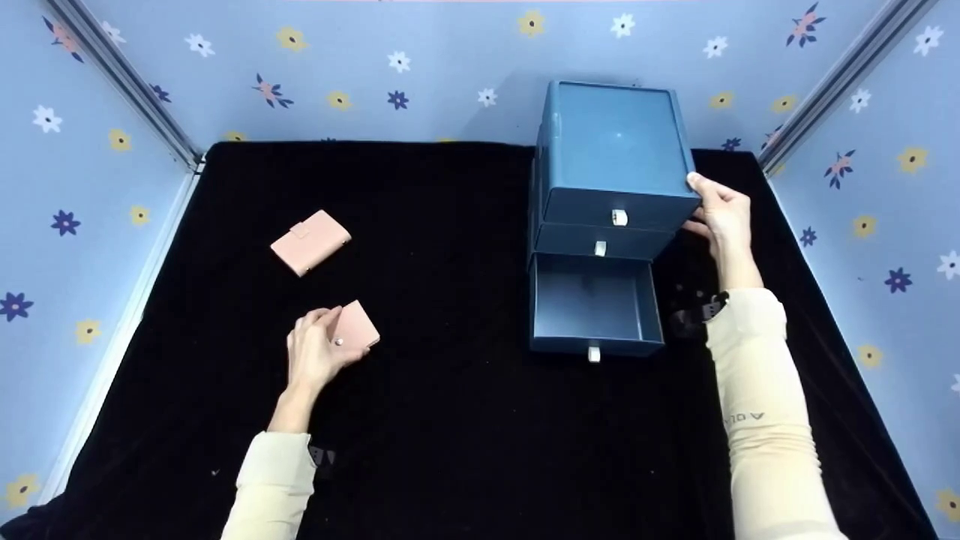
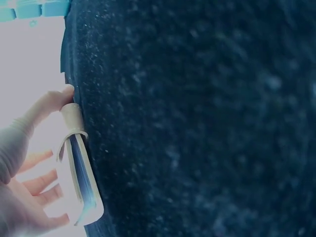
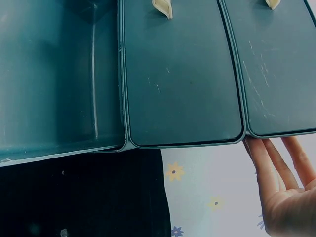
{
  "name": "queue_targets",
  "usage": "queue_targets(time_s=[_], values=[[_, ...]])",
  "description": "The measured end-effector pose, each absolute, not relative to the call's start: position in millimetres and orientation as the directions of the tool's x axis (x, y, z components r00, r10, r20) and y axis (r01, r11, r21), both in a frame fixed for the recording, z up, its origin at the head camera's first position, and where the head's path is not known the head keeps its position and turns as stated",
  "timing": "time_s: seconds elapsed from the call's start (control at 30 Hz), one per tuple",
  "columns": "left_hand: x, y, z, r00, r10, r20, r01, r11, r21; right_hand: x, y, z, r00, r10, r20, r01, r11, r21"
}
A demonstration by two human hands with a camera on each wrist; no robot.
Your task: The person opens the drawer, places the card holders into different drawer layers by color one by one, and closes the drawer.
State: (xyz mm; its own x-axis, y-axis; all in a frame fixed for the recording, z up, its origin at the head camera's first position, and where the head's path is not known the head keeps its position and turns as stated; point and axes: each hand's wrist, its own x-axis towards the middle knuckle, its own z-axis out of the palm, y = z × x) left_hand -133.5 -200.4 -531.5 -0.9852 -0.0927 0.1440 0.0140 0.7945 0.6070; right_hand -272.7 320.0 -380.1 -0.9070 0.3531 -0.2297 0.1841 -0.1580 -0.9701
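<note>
A small pink card holder (image 1: 355,327) with a snap is gripped by my left hand (image 1: 311,349) between thumb and fingers, low over the black cloth. The left wrist view shows the card holder (image 2: 81,173) edge-on, a strap round its end and dark leaves inside. Beyond it lies a second pink card holder (image 1: 311,242), strap closed. My right hand (image 1: 721,214) rests against the right side of a blue drawer cabinet (image 1: 619,139), thumb at the top edge. In the right wrist view its fingers (image 3: 269,170) extend along the side. The bottom drawer (image 1: 592,300) is pulled out, with nothing visible inside.
The two upper drawers (image 1: 574,236) are closed, each with a small white pull tab. Black cloth (image 1: 450,420) covers the table. Blue flowered panels (image 1: 442,67) stand at the back and along both sides, the back one close behind the cabinet.
</note>
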Motion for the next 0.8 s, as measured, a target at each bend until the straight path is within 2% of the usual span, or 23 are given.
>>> queue_targets(time_s=[0.47,0.8], values=[[-136.4,-178.0,-510.5,-0.984,-0.090,0.152,0.023,0.787,0.616,-272.1,320.6,-377.8,-0.904,0.346,-0.253,0.201,-0.178,-0.963],[-143.6,-151.8,-495.7,-0.976,-0.056,0.211,0.091,0.774,0.626,-271.1,319.8,-377.5,-0.910,0.339,-0.239,0.194,-0.161,-0.968]])
